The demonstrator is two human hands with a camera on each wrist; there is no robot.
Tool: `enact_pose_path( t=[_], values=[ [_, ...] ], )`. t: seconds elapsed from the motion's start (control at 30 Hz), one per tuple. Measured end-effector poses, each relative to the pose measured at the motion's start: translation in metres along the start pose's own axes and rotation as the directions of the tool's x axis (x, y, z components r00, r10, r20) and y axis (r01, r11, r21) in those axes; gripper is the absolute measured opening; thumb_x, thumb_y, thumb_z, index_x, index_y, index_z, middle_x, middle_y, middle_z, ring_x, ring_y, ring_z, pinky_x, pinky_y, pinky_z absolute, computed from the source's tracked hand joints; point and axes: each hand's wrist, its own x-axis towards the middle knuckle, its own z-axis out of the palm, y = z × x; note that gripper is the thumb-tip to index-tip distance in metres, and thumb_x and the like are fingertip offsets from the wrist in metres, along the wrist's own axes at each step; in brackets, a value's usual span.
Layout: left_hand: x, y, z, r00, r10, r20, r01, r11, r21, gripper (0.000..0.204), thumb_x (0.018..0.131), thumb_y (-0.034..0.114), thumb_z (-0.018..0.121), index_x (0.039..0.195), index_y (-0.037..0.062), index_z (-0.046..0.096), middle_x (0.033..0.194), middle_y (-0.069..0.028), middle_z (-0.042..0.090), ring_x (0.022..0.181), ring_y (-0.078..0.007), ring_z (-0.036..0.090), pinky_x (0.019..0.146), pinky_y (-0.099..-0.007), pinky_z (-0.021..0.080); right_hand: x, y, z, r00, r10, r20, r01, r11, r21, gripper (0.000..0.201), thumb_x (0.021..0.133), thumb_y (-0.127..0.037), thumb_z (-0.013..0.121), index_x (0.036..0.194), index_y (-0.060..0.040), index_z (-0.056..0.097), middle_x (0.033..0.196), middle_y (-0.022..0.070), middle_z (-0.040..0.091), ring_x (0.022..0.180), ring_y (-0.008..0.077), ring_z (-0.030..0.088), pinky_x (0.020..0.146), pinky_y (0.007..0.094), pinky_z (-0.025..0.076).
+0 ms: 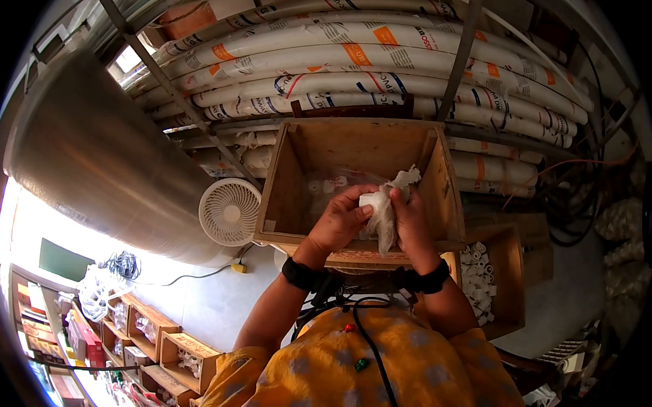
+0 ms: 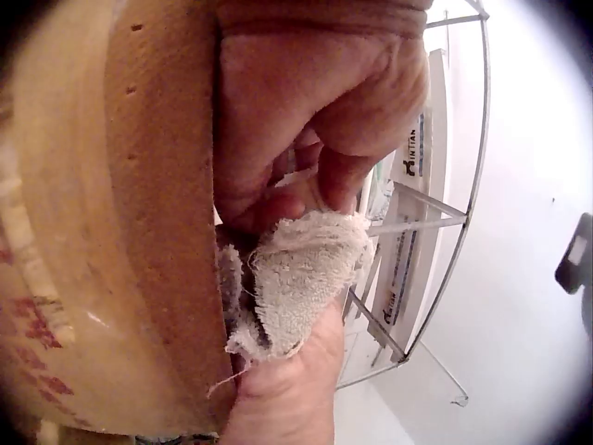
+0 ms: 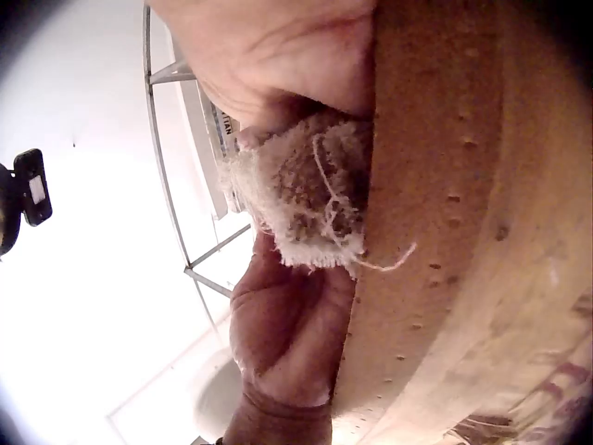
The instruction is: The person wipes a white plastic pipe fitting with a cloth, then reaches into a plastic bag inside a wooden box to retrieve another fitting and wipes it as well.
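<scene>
Both hands meet over the near edge of a wooden box (image 1: 357,141). The left hand (image 1: 342,220) pinches a small white plastic piece (image 1: 370,199), which looks like a pipe fitting; most of it is covered by fingers and cloth. A frayed whitish rag (image 1: 384,231) hangs from the right hand (image 1: 413,224), whose fingers grip it against the white piece. In the left wrist view the rag (image 2: 306,278) shows a terry weave, right below the left fingertips. Loose threads trail from the rag (image 3: 310,190) in the right wrist view, beside the box wall (image 3: 435,185).
Clear plastic bags with white pieces (image 1: 330,186) lie inside the box. A white fan (image 1: 229,211) stands at its left. To the right, a wooden crate (image 1: 510,282) holds several white fittings (image 1: 476,273). Long wrapped pipes (image 1: 360,55) are racked behind.
</scene>
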Motion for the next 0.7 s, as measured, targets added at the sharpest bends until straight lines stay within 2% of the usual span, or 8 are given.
enact_pose_path(
  t=[0.17,0.27,0.47,0.57,0.67,0.7],
  values=[
    [0.0008,0.0008,-0.0016,0.999,0.02,0.03,-0.018,0.997,-0.081,0.032,0.088,0.008,0.058,0.118,0.0056,0.051,0.101,-0.0014,0.058,0.089,-0.0102,0.053,0.075,-0.0242,0.044,0.0023,0.0049,-0.0023,1.0,0.0,-0.021,-0.001,0.999,-0.05,0.049,0.086,-0.045,0.06,0.104,-0.0004,0.054,0.094,0.0033,0.058,0.085,0.011,0.053,0.076,0.0253,0.043],
    [0.0023,-0.0003,-0.0028,0.996,0.076,0.049,-0.066,0.982,-0.175,0.035,0.086,0.008,0.059,0.119,0.0034,0.05,0.112,-0.0071,0.058,0.104,-0.0179,0.055,0.092,-0.0321,0.042,0.0035,0.0055,-0.002,1.0,0.021,-0.008,-0.021,1.0,-0.011,0.043,0.088,-0.04,0.059,0.104,-0.0002,0.054,0.094,0.0032,0.059,0.086,0.0104,0.053,0.077,0.0253,0.043],
    [0.0037,0.0031,-0.001,0.996,0.087,0.008,-0.083,0.971,-0.225,0.034,0.085,0.008,0.06,0.117,0.0029,0.05,0.112,-0.0083,0.058,0.103,-0.0196,0.055,0.092,-0.0329,0.043,0.0027,0.003,0.0005,0.996,0.073,0.041,-0.076,0.994,0.072,0.034,0.091,-0.031,0.059,0.105,-0.0006,0.054,0.095,0.0034,0.059,0.087,0.0098,0.054,0.078,0.0255,0.044],
    [0.0034,0.0042,-0.003,0.999,0.037,0.036,-0.027,0.966,-0.256,0.035,0.085,0.009,0.06,0.118,0.0036,0.048,0.111,-0.0083,0.057,0.101,-0.0191,0.056,0.088,-0.0329,0.045,0.003,0.002,0.0027,0.998,0.058,-0.013,-0.057,0.994,0.099,0.032,0.091,-0.029,0.058,0.105,-0.0002,0.054,0.096,0.0041,0.059,0.088,0.0111,0.055,0.078,0.0259,0.045],
    [0.004,0.002,-0.0057,0.999,0.027,0.021,-0.021,0.97,-0.243,0.032,0.088,0.007,0.055,0.118,0.0053,0.046,0.109,-0.0059,0.056,0.095,-0.0154,0.056,0.074,-0.0284,0.049,0.0046,0.0046,0.0012,0.998,0.031,-0.058,-0.03,0.999,0.025,0.035,0.09,-0.03,0.059,0.106,0.0006,0.053,0.096,0.0057,0.06,0.088,0.0125,0.055,0.077,0.026,0.045],
    [0.0038,0.0022,-0.0058,0.999,0.025,0.025,-0.018,0.967,-0.253,0.033,0.087,0.008,0.057,0.119,0.0049,0.046,0.109,-0.0066,0.057,0.096,-0.0162,0.056,0.076,-0.0293,0.049,0.0056,0.0056,0.0003,0.997,0.043,-0.068,-0.046,0.998,-0.039,0.035,0.09,-0.03,0.059,0.105,0.0008,0.053,0.096,0.0062,0.06,0.088,0.0128,0.055,0.077,0.0261,0.045]
  ],
)
